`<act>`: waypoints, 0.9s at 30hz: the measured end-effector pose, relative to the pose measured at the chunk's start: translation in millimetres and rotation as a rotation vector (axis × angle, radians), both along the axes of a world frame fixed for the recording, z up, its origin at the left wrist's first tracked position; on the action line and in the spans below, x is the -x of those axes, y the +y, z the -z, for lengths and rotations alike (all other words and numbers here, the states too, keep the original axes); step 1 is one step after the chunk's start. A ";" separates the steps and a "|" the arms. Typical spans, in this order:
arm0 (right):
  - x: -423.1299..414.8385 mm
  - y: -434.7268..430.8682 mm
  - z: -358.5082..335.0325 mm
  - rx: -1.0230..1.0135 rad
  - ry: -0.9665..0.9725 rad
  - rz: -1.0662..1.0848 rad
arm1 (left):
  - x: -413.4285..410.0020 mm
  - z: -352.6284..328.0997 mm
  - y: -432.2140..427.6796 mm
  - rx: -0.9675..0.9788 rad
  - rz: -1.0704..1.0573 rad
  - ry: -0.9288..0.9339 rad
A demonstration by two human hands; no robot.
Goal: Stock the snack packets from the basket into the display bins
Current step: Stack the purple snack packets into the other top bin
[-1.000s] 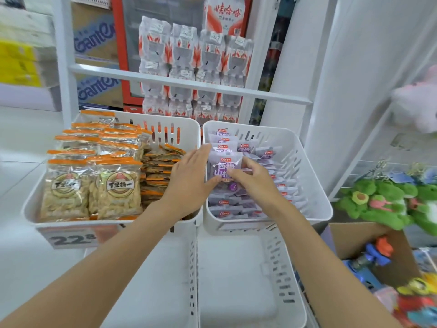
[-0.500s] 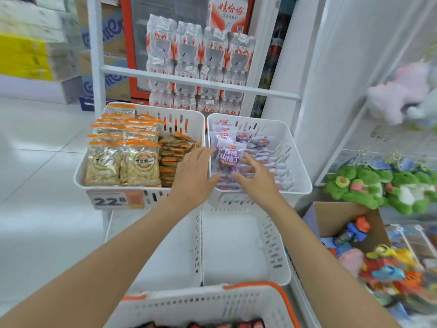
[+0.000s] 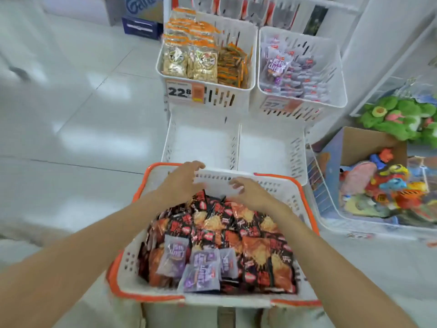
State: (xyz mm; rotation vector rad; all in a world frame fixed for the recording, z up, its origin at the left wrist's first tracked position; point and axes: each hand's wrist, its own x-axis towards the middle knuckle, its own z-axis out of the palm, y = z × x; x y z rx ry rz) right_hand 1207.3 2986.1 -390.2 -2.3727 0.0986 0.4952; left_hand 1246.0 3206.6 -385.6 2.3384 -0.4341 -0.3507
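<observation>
1. White basket (image 3: 279, 185) with an orange rim is sitting below the bins (image 3: 331, 74), holding the packets (image 3: 212, 242)
2. Left hand (image 3: 182, 183) and right hand (image 3: 255, 195) are hovering over it, fingers apart, empty
3. Packets are looking light, crinkly and slippery; pinching an edge seems best

A white basket (image 3: 287, 195) with an orange rim sits at lower centre, heaped with red-black snack packets (image 3: 238, 223) and a few purple packets (image 3: 201, 268). Above it stand 4 white bins (image 3: 241, 95): the upper 2 stocked, the lower 2 bare.
</observation>
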 end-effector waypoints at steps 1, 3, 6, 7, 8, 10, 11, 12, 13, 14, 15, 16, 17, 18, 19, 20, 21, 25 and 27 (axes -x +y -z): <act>10.5 4.8 14.9 0.062 0.080 -0.063 | 13.7 13.9 16.7 -0.007 -0.010 0.048; 28.0 16.8 39.2 0.149 0.200 -0.175 | 36.0 35.2 43.4 -0.021 -0.022 0.121; 48.3 39.2 65.9 0.165 0.325 -0.272 | 50.1 56.9 67.7 -0.064 -0.038 0.201; 53.8 45.4 74.5 0.196 0.360 -0.297 | 52.0 61.0 72.4 -0.059 -0.051 0.216; 59.2 50.1 82.3 0.234 0.394 -0.320 | 53.8 63.2 75.6 -0.052 -0.060 0.226; 67.3 56.5 97.0 0.281 0.420 -0.327 | 55.8 67.7 78.7 -0.039 -0.072 0.234; 68.6 57.4 101.1 0.268 0.403 -0.301 | 56.1 70.2 79.4 -0.026 -0.077 0.240; 68.1 56.8 101.2 0.245 0.379 -0.277 | 56.3 71.5 79.5 -0.015 -0.084 0.251; 65.5 55.0 99.7 0.212 0.356 -0.253 | 56.4 72.4 78.7 -0.005 -0.092 0.258; 61.5 52.6 94.9 0.173 0.330 -0.227 | 56.4 73.5 78.3 -0.002 -0.102 0.264; 55.8 49.0 90.1 0.119 0.297 -0.180 | 55.0 74.6 77.1 0.009 -0.117 0.269; 49.1 45.4 82.2 0.060 0.246 -0.117 | 53.3 74.9 75.0 0.029 -0.144 0.281; 41.9 42.6 73.2 -0.002 0.182 -0.044 | 51.9 74.5 70.9 0.068 -0.183 0.291; 36.3 41.4 61.5 -0.072 0.125 0.034 | 50.9 72.5 65.4 0.121 -0.232 0.319; 32.2 41.0 50.8 -0.156 0.093 0.124 | 50.0 69.2 58.7 0.207 -0.292 0.388; 30.2 41.1 43.7 -0.258 0.079 0.195 | 49.3 66.5 51.3 0.325 -0.348 0.506; 29.7 42.1 37.3 -0.365 0.078 0.228 | 50.4 62.9 43.3 0.469 -0.382 0.644; 40.6 38.9 39.9 -0.351 0.134 0.039 | 51.6 63.2 24.1 0.635 -0.387 0.783; 50.1 27.3 58.5 -0.056 0.221 -0.106 | 50.3 68.2 23.7 0.604 -0.383 0.738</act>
